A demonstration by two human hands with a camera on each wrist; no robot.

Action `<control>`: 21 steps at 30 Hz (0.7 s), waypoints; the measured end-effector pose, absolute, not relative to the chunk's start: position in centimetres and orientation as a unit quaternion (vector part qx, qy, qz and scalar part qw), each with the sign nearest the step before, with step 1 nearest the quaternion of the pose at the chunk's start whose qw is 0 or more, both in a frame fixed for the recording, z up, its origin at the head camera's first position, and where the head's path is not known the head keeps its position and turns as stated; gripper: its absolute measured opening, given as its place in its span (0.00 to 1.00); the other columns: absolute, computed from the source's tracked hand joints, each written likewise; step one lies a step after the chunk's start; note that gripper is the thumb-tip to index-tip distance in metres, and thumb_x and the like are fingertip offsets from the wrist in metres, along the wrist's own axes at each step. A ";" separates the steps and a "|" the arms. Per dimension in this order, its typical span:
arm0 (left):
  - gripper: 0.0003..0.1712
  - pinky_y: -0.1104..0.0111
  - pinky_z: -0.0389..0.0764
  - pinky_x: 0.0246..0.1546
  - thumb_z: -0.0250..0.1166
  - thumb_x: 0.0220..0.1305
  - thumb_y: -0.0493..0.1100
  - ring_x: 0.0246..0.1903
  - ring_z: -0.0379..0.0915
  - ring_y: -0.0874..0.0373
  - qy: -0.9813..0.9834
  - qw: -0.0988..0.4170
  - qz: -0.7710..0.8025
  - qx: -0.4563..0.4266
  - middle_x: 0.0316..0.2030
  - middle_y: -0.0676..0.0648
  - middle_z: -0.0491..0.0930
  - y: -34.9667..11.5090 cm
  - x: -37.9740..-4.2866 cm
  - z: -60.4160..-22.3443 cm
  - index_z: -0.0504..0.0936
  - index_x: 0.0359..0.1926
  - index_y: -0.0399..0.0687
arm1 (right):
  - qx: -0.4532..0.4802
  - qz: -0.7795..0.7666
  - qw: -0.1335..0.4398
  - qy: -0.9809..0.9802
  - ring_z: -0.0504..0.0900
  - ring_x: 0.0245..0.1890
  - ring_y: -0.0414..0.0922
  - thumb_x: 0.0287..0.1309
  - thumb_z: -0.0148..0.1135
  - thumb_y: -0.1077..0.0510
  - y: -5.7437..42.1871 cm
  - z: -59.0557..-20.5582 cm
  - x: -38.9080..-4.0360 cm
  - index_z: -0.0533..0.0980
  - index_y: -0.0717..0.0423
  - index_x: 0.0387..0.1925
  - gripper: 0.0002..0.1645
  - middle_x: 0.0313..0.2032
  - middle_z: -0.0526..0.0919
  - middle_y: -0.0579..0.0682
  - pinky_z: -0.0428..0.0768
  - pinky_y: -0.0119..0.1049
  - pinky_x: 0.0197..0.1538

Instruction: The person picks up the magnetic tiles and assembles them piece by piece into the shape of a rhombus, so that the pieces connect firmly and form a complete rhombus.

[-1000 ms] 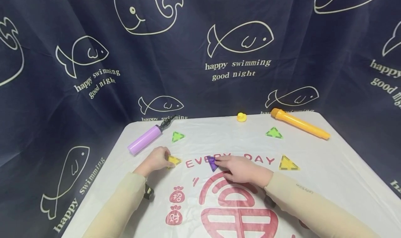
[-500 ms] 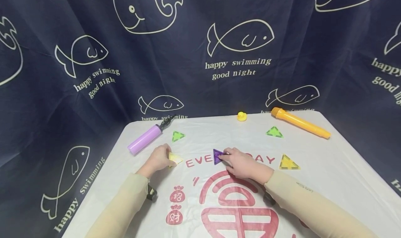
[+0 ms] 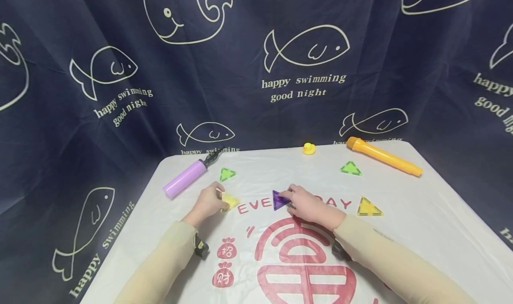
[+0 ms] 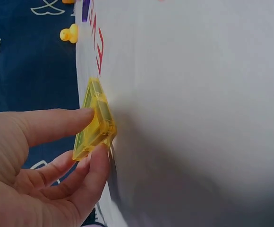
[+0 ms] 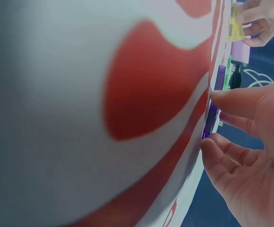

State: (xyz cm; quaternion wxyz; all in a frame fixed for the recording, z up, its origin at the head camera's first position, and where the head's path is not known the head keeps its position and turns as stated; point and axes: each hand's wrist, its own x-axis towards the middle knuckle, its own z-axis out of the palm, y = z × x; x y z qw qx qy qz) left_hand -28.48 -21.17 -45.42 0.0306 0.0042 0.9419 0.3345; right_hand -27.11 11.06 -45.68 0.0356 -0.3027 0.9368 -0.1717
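Note:
Between the thumb and fingers of my left hand [image 3: 209, 204] is a yellow triangular magnetic tile [image 3: 230, 202]. The left wrist view shows this yellow tile [image 4: 98, 124] tilted, its thick see-through edge towards the camera and a shadow on the cloth beside it. My right hand [image 3: 307, 207] pinches a purple triangular magnetic tile [image 3: 277, 200], which lies low at the table surface over the printed lettering. From the right wrist, the purple tile [image 5: 221, 76] appears edge-on, with thumb and fingertips at its sides. A short gap separates the two held tiles.
A green triangle [image 3: 227, 174] lies beyond my left hand, near a purple hand pump [image 3: 186, 178]. Farther right are another green triangle [image 3: 351, 168], a yellow triangle [image 3: 369, 207] and an orange microphone-shaped stick [image 3: 384, 157]. A yellow rubber duck [image 3: 309, 149] stands at the back edge.
My left hand has carried the yellow tile slightly right and away from me, tilting it. The purple tile has turned and shifted a little right under my right hand.

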 end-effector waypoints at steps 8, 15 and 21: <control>0.29 0.63 0.81 0.37 0.75 0.41 0.30 0.30 0.76 0.54 0.923 0.019 0.383 -0.009 0.32 0.46 0.81 -19.0 -28.7 -45.9 0.77 0.48 0.34 | -0.258 -0.195 0.072 0.944 0.78 0.52 0.53 0.60 0.73 0.52 10.3 -46.1 -28.4 0.71 0.56 0.70 0.39 0.53 0.76 0.58 0.79 0.52 0.59; 0.24 0.67 0.82 0.29 0.72 0.46 0.28 0.28 0.77 0.55 0.911 0.014 0.413 -0.001 0.31 0.45 0.82 -16.9 -28.9 -45.9 0.76 0.47 0.34 | -0.233 -0.219 0.107 0.941 0.79 0.55 0.53 0.62 0.72 0.51 9.5 -46.0 -29.0 0.69 0.56 0.72 0.40 0.55 0.78 0.57 0.77 0.52 0.62; 0.23 0.66 0.82 0.29 0.73 0.49 0.29 0.28 0.78 0.54 0.908 0.005 0.419 0.008 0.32 0.44 0.82 -15.5 -29.1 -46.2 0.74 0.46 0.38 | -0.220 -0.254 0.120 0.934 0.78 0.61 0.56 0.60 0.74 0.54 9.5 -46.5 -29.5 0.69 0.57 0.71 0.40 0.60 0.79 0.59 0.75 0.53 0.64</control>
